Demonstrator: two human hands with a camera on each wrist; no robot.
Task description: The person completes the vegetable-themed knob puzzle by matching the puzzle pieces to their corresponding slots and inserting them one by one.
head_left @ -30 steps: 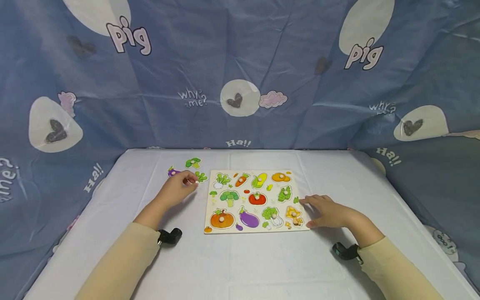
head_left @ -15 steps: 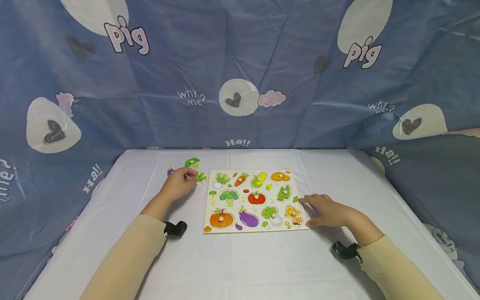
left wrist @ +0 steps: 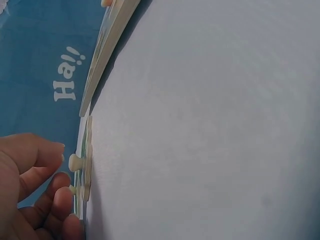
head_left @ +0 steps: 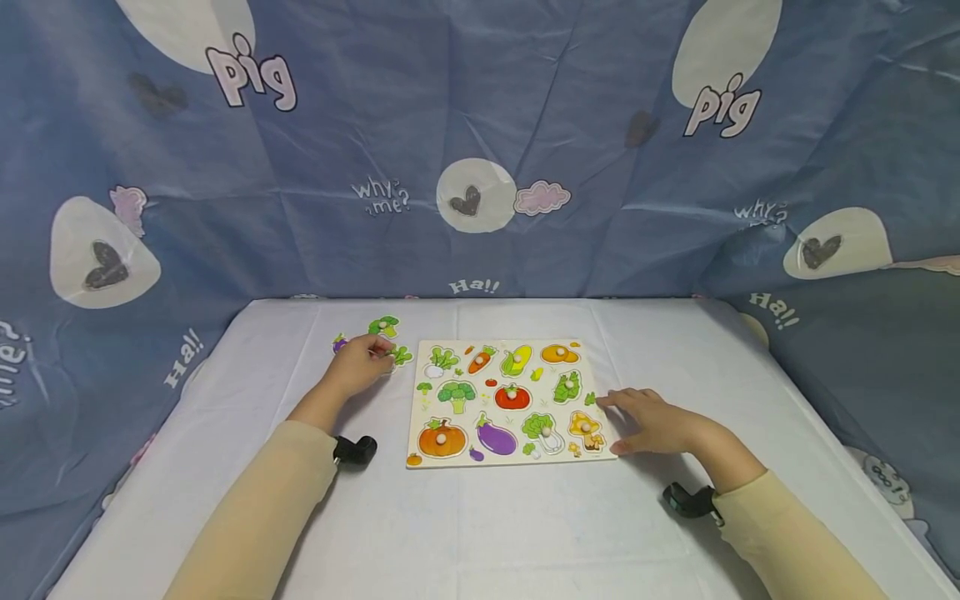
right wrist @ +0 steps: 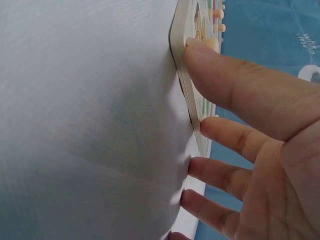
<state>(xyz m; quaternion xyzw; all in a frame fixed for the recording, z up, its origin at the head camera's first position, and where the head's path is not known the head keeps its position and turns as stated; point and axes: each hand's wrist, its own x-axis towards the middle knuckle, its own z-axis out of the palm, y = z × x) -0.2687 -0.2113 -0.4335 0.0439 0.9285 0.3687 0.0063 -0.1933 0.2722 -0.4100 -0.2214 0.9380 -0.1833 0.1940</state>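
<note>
A leafy green puzzle piece lies left of the vegetable peg board. My left hand is over it, partly hiding it. In the left wrist view the piece's pale knob stands just beyond my loosely curled fingertips, with a small gap. A broccoli piece lies behind that hand, and an eggplant piece is mostly hidden by it. My right hand rests at the board's right edge, thumb on the near corner, fingers extended along the side.
Knobbed pieces such as the pumpkin and tomato sit in the board. Its turnip, broccoli and eggplant places show no knobs. A white cloth covers the table, and a blue printed curtain rises behind.
My left hand has shifted slightly back and left over the leafy piece, its forearm reaching farther in. My right hand stays at the board's edge.
</note>
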